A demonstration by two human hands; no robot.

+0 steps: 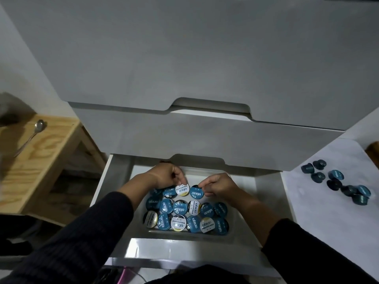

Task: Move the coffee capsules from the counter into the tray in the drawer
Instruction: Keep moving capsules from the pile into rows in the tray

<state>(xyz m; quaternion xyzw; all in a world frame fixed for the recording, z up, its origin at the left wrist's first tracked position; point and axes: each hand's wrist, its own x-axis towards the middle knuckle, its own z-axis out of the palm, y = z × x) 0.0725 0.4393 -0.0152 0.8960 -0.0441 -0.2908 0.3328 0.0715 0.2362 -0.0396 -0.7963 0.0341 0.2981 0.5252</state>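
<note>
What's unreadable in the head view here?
- Tray far row: hidden under left hand and right hand.
- Drawer back: covered by the drawer front above.
- Counter capsules: labels too small, mostly turned away.
- Brown object: cut by right edge.
- Spoon handle end: blurred at left edge.

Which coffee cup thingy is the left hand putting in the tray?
The white-and-yellow capsule at the tray's back row, pinched by the left hand. The right hand holds a blue one beside it.
</note>
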